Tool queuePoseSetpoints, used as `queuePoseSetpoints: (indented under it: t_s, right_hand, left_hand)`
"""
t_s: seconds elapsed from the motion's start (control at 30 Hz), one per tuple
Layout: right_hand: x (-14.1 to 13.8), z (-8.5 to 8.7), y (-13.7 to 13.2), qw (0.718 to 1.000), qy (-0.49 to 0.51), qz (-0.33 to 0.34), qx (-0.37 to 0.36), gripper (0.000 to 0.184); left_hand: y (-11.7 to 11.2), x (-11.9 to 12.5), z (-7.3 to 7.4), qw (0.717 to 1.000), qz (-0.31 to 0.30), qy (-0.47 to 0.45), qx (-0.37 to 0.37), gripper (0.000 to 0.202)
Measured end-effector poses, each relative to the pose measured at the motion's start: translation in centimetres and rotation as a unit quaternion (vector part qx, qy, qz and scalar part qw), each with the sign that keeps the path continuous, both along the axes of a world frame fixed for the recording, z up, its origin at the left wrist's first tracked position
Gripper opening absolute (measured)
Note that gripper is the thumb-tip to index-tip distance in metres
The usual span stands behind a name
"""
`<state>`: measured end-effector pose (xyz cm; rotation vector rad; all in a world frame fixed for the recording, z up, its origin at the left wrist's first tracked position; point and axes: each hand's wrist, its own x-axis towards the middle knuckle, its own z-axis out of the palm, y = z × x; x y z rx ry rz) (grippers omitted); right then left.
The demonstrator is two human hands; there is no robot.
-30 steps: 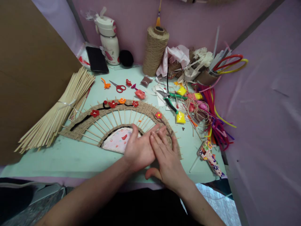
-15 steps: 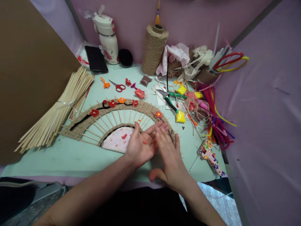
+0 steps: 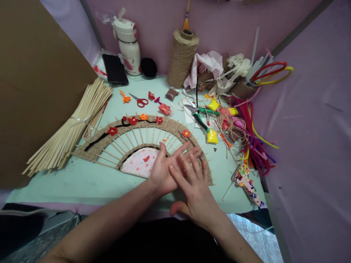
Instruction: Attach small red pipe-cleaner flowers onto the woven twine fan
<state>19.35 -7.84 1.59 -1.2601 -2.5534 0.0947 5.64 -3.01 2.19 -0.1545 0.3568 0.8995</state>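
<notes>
My left hand (image 3: pixel 167 170) lies palm up above the right part of a woven twine fan (image 3: pixel 175 128), its fingers stretched out. Across that palm rests my right hand (image 3: pixel 196 182), palm down with fingers spread and thumb out to the side. Whatever lies between the palms is hidden under the right fingers. The fan has stick ribs, a pink-white half-round centre (image 3: pixel 135 162), and red and orange clay flowers along its band. Nearest to the hands on the band is a red flower with a yellow centre (image 3: pixel 186 133).
Bamboo sticks (image 3: pixel 71 124) lie bundled at left. Behind the fan are red scissors (image 3: pixel 141 101), clay packets (image 3: pixel 164 109) and a twine spool (image 3: pixel 183 58). To the right are green-handled pruning shears (image 3: pixel 201 120), pipe cleaners (image 3: pixel 252 135) and a glue gun (image 3: pixel 248 184).
My right hand has slid back toward the left palm's heel, its fingers spreading wider. The small red clay piece seen on the left palm before is now covered.
</notes>
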Motion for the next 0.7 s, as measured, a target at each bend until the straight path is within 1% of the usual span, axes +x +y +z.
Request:
queuePoseSetpoints:
  t_s: [0.07,0.13,0.2,0.27,0.37,0.43,0.5,0.57,0.63,0.7]
  right_hand:
    - [0.3,-0.1,0.13,1.0,0.002,-0.021,0.01,0.09]
    - [0.44,-0.13,0.18,0.999,0.007,-0.038,0.013,0.091]
    - [0.47,-0.08,0.12,1.0,0.007,-0.027,0.009,0.091]
    - [0.51,-0.01,0.03,1.0,0.005,-0.013,0.009,0.09]
    - [0.58,0.08,0.0,0.999,0.006,-0.037,0.017,0.091]
    - [0.53,0.15,0.0,0.999,0.007,-0.045,0.017,0.092]
    - [0.45,0.2,-0.05,0.999,0.005,-0.03,0.015,0.092]
    - [0.42,0.17,-0.09,1.0,0.0,-0.017,0.01,0.091]
    - [0.44,0.08,-0.07,1.0,0.0,-0.027,0.01,0.092]
    - [0.44,0.01,-0.01,0.999,0.005,-0.04,0.014,0.096]
  left_hand:
    - [-0.07,0.02,0.1,1.0,0.002,-0.002,0.004,0.086]
    - [-0.11,0.1,0.17,1.0,-0.01,-0.008,-0.002,0.086]
    - [-0.04,0.13,0.23,1.0,-0.026,-0.012,-0.006,0.085]
    - [0.12,0.04,0.34,1.0,-0.024,-0.012,0.008,0.085]
    - [0.33,-0.03,0.57,1.0,-0.008,-0.005,0.022,0.086]
    - [0.35,0.06,0.63,1.0,-0.022,-0.003,0.008,0.087]
    - [0.35,0.14,0.6,0.999,-0.039,-0.003,-0.001,0.088]
    - [0.39,0.08,0.52,1.0,-0.03,-0.003,0.01,0.087]
    - [0.45,-0.05,0.46,1.0,-0.011,-0.002,0.021,0.087]
    - [0.49,-0.12,0.45,1.0,-0.013,-0.005,0.016,0.087]
